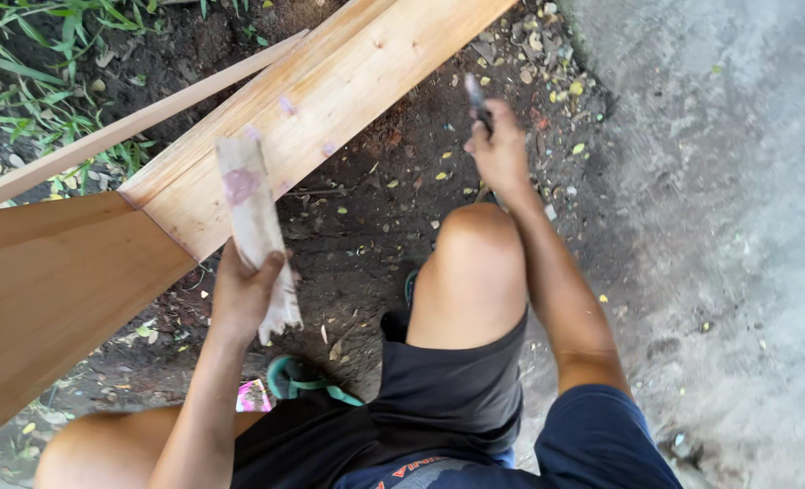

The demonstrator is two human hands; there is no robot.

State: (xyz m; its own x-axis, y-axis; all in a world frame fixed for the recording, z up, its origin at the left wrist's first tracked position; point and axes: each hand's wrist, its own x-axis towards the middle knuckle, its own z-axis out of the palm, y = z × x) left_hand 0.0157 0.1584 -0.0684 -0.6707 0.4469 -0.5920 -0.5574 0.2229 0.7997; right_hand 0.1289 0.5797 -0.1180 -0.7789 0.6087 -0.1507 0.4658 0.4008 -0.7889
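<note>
My left hand (245, 292) grips a pale, worn folded sheet (252, 213) with pink stains, held upright against the near end of a light wooden board structure (330, 91). My right hand (500, 152) is out over the dark soil, closed around a thin dark tool (477, 100) that points away from me. I am squatting; my right knee (475, 240) rises between the two arms. Pink smudges mark the wood near the sheet.
A flat wooden panel (49, 290) slopes at the left. A thin wooden strip (130, 127) runs past grass (31, 63) at the top left. Grey concrete (728, 181) lies at the right. A green sandal (298, 378) and a pink scrap (254, 396) rest on the soil.
</note>
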